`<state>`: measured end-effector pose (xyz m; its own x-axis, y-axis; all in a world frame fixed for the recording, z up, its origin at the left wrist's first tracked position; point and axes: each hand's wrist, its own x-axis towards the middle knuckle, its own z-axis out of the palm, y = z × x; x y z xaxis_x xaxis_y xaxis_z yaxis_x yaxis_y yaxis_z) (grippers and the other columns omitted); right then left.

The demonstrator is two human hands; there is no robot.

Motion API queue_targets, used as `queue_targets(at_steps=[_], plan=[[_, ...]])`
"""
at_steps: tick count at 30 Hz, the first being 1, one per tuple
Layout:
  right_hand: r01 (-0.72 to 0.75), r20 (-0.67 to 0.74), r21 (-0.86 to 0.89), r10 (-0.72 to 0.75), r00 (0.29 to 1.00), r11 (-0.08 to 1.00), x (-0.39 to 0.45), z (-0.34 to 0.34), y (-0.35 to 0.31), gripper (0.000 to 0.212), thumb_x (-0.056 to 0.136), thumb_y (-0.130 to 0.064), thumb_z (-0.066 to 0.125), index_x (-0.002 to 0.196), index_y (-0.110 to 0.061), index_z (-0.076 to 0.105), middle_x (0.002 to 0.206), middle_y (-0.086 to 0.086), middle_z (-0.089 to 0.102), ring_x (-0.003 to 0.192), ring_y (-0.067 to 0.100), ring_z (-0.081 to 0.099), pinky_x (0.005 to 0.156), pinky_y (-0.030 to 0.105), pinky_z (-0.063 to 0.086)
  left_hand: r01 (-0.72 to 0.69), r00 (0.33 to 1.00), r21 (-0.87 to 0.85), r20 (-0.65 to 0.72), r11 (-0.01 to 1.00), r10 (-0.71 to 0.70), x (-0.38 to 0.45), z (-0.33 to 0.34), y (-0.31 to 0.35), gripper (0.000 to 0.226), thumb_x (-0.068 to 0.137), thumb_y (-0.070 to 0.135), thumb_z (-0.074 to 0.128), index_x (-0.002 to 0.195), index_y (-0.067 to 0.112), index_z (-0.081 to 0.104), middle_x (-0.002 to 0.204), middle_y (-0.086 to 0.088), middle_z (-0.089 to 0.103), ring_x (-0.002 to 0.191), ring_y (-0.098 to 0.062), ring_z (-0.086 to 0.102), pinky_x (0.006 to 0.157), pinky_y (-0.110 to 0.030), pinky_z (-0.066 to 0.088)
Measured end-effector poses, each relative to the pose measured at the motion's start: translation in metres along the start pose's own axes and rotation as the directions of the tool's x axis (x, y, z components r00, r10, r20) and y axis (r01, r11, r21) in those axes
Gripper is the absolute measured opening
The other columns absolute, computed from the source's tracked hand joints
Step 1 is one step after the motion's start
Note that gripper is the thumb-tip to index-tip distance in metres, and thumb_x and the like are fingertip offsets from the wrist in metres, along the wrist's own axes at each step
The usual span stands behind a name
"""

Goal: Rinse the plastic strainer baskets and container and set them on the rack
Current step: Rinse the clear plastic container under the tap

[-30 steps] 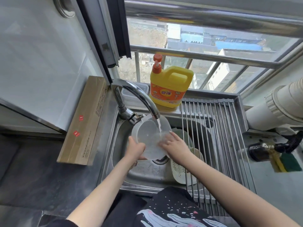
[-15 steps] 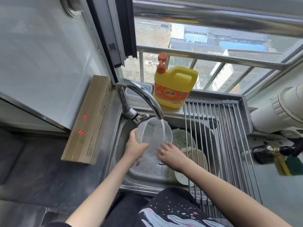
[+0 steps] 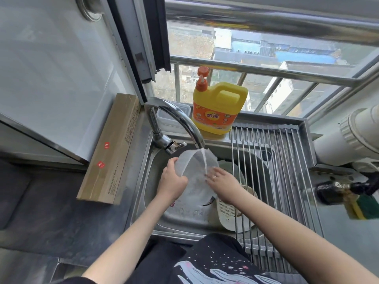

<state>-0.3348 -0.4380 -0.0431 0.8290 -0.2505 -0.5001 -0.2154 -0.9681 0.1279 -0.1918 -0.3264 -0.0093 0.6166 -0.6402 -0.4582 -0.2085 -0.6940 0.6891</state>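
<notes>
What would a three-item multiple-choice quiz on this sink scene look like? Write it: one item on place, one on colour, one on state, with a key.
1. Where does the soap jug stand?
A. on the ledge behind the sink
B. on the rack
C. in the basin

2. What colour is the jug's pump?
A. blue
B. orange
C. white

3. What state is the tap in?
A. off
B. running into the clear container
C. running onto the rack

Key:
1 A, the jug stands on the ledge by the window, left of the rack.
2 B, the pump and neck are orange above the yellow body.
3 B, a stream falls from the spout into the container, which the left hand holds by the rim while the right hand reaches inside.
</notes>
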Motion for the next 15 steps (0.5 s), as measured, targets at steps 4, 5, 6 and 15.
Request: queue_targets(at_steps=[4,5,6,15], plan=[[-0.049,0.017,0.080,0.048,0.999,0.996,0.005,-0.003,-0.017,0.066,0.092,-0.017,0.046,0.150,-0.005,0.016,0.158,0.016,0.013,0.147,0.029,0.006,0.120,0.045,0.000,0.004,1.000,-0.051,-0.024,0.999,-0.006,0.005,-0.001,0.012,0.060,0.074,0.010,0.046,0.131,0.025,0.038,0.112,-0.007,0.045,0.102,-0.031,0.048,0.071,-0.049,0.057],[0.019,0.051,0.126,-0.025,0.998,0.992,0.005,-0.002,-0.026,0.067,0.091,-0.018,0.047,0.150,-0.006,0.019,0.157,0.017,0.015,0.147,0.029,0.010,0.120,0.044,0.002,0.015,1.000,-0.054,-0.024,0.998,-0.016,0.006,-0.001,0.014,0.060,0.074,0.009,0.045,0.132,0.025,0.037,0.110,-0.006,0.043,0.101,-0.032,0.047,0.070,-0.051,0.057],[0.074,0.074,0.144,-0.086,0.994,0.987,0.003,-0.002,-0.030,0.067,0.090,-0.018,0.048,0.151,-0.009,0.020,0.157,0.016,0.018,0.147,0.027,0.013,0.119,0.043,0.002,0.026,0.999,-0.050,-0.021,0.998,-0.027,0.007,-0.002,0.014,0.060,0.075,0.008,0.044,0.133,0.025,0.036,0.111,-0.006,0.042,0.099,-0.031,0.046,0.069,-0.051,0.057],[0.038,0.041,0.047,-0.040,0.998,0.998,0.001,0.004,-0.023,0.060,0.089,-0.022,0.044,0.147,-0.010,0.032,0.153,0.011,0.032,0.146,0.023,0.018,0.114,0.045,-0.018,0.131,0.989,-0.143,0.090,0.981,-0.119,0.009,-0.001,0.011,0.059,0.078,0.004,0.037,0.134,0.024,0.036,0.121,-0.009,0.045,0.094,-0.027,0.048,0.037,-0.028,0.051]])
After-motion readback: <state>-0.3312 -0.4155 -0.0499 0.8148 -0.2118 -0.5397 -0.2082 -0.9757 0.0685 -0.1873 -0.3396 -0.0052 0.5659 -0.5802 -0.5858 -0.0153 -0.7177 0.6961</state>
